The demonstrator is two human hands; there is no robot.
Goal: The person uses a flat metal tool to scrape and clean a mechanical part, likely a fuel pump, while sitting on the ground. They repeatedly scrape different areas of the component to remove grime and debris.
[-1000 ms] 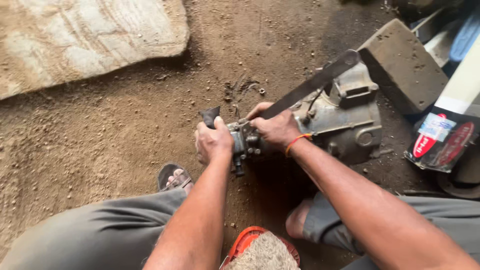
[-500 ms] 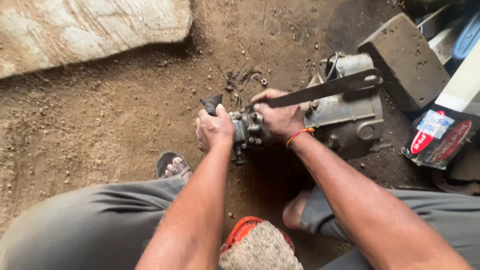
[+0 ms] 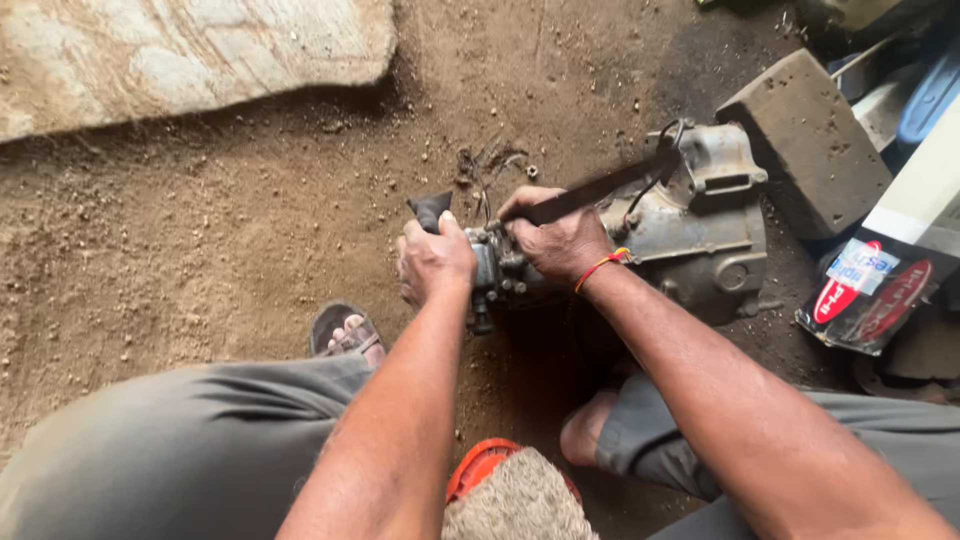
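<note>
The left hand (image 3: 432, 262) is gripping the small metal part (image 3: 495, 275); the right hand (image 3: 560, 243) is closing around the flat blade (image 3: 600, 187), working mid-way at the engine case (image 3: 700, 225).

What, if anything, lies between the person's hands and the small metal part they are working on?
Nothing visible. The left hand and right hand both grip the small metal part directly; the right hand also holds a long flat tool.

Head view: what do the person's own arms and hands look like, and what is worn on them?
Both forearms are bare, with no sleeves or gloves in view. The left hand wears nothing. The right hand has a thin red and orange thread band around its wrist.
</note>
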